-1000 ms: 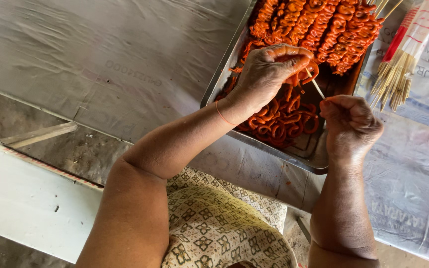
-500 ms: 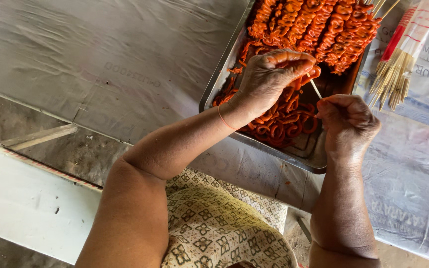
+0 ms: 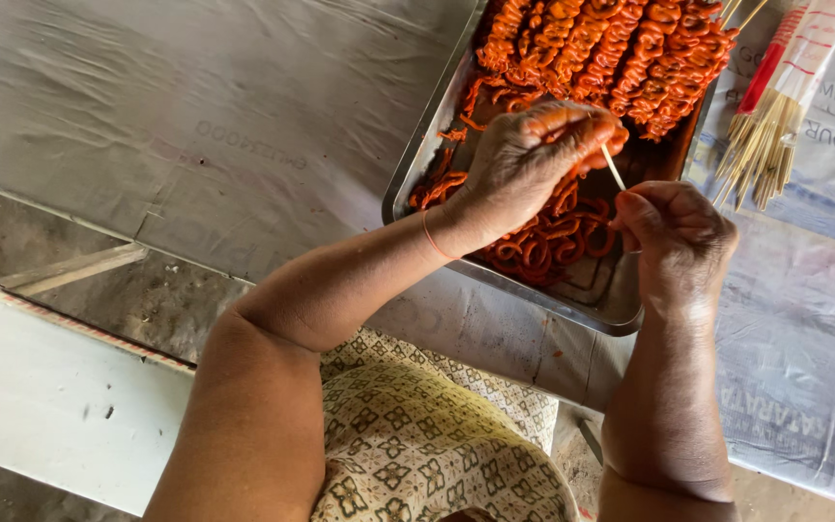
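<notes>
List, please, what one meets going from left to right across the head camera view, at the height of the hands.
Grey table cover → metal tray → left hand → thin wooden skewer → right hand → bundle of bare skewers.

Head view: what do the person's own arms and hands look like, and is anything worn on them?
Both arms are bare up to the upper arm, with no sleeves, gloves or rings visible. The left hand has a thin orange band round its wrist and orange sauce smeared on its fingertips. The right hand and its wrist carry nothing.
</notes>
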